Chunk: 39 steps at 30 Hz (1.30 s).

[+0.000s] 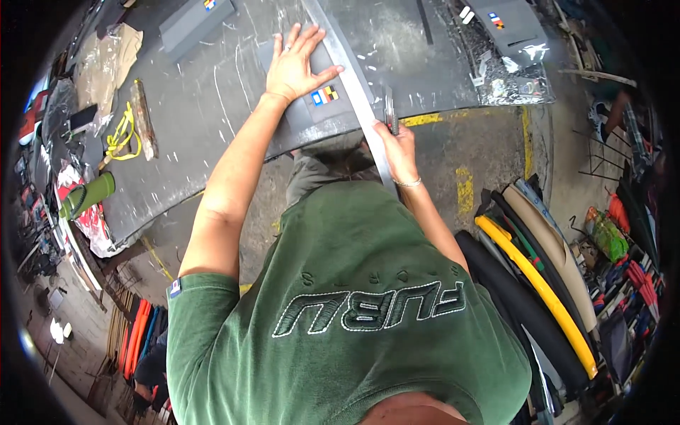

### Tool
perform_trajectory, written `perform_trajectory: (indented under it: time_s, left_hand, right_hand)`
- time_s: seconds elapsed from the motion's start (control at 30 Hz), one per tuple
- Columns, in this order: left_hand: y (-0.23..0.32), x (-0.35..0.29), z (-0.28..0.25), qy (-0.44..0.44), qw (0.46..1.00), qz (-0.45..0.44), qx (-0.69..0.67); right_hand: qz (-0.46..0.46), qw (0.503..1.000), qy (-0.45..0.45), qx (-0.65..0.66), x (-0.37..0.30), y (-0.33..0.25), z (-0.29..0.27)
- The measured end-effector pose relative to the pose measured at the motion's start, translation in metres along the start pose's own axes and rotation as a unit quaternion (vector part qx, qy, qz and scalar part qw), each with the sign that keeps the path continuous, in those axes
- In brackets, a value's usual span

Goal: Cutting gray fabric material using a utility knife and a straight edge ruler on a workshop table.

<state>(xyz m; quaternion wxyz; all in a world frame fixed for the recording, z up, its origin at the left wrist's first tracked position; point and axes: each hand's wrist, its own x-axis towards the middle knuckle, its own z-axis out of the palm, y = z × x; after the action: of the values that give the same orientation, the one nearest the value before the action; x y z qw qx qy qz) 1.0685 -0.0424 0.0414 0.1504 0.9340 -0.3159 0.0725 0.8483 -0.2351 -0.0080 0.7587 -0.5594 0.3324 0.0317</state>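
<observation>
My left hand (pixel 296 69) lies flat with fingers spread on a dark grey sheet piece (pixel 331 117) near the table's front edge. The thumb reaches onto a long metal straightedge (pixel 347 78), which runs along the piece's right side and past the table edge toward my body. A small colourful patch (pixel 325 96) sits on the piece, just below the left hand. My right hand (pixel 401 152) is closed around a utility knife (pixel 389 113), beside the straightedge at the table's edge. The knife points away from me; whether its tip touches the sheet, I cannot tell.
The scratched dark table (pixel 191 106) bears more grey pieces (pixel 197 27), a wooden stick (pixel 143 120), yellow cord (pixel 122 138) and a green roll (pixel 88 195). Plastic packaging (pixel 516 85) lies at the right corner. Rolls of material, one yellow (pixel 542 297), stand at my right.
</observation>
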Motion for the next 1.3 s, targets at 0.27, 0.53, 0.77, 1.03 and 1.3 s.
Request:
perform_trajectory:
  time_s: [0.27,0.53,0.77,1.03,1.3]
  left_hand:
    - [0.004,-0.001,-0.005,-0.013,1.000,-0.014,-0.004]
    - [0.004,-0.001,-0.006,-0.031,0.999,-0.017,-0.010]
    - [0.003,0.000,-0.005,-0.036,0.999,-0.018,-0.011]
    - [0.001,0.000,-0.003,-0.016,1.000,-0.006,-0.027]
    - [0.015,0.010,-0.025,-0.071,0.995,-0.045,-0.048]
  right_hand:
    - [-0.070,0.995,0.007,-0.064,-0.002,-0.004,0.003]
    - [0.011,0.999,-0.002,-0.052,-0.007,-0.019,0.004]
    - [-0.038,0.992,0.026,-0.121,-0.008,-0.018,0.009]
    - [-0.015,0.985,0.070,-0.154,-0.017,-0.032,0.015]
    - [-0.032,0.988,0.069,-0.131,-0.021,-0.045,0.019]
